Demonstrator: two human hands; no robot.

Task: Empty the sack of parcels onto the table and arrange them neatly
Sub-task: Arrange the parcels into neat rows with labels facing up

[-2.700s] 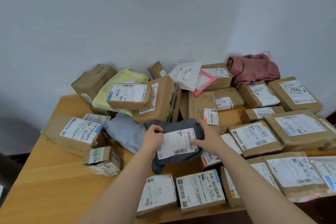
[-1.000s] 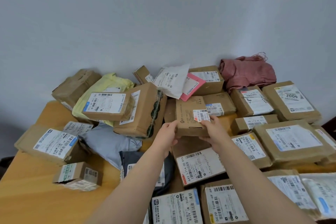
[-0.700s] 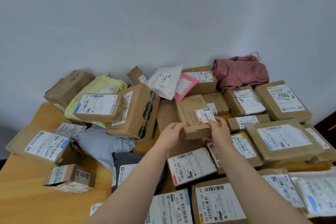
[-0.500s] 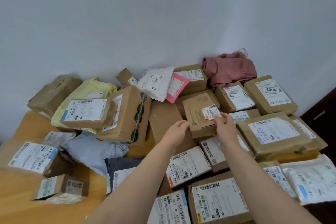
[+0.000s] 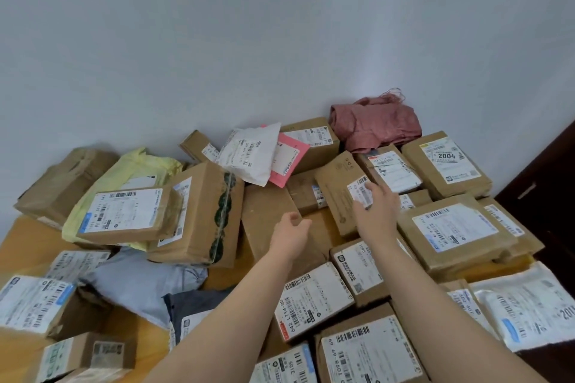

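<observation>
Two hands out: L hand (image 5: 292, 228) slack, empty; R hand (image 5: 378, 207) rests fingers flat on small brown box (image 5: 334, 193) mid-pile. Approx 27 parcels (image 5: 457, 227) on wooden table (image 5: 20, 236), one red sack (image 5: 376, 124) crumpled at back by pale wall (image 5: 280, 40).

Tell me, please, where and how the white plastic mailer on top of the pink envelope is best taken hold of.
Probably pinch the white mailer at its lower corner, coming from the near side. It is flat and soft, lies topmost on the pink envelope, and that corner seems to jut out free, so a pinch can get under it.
</observation>
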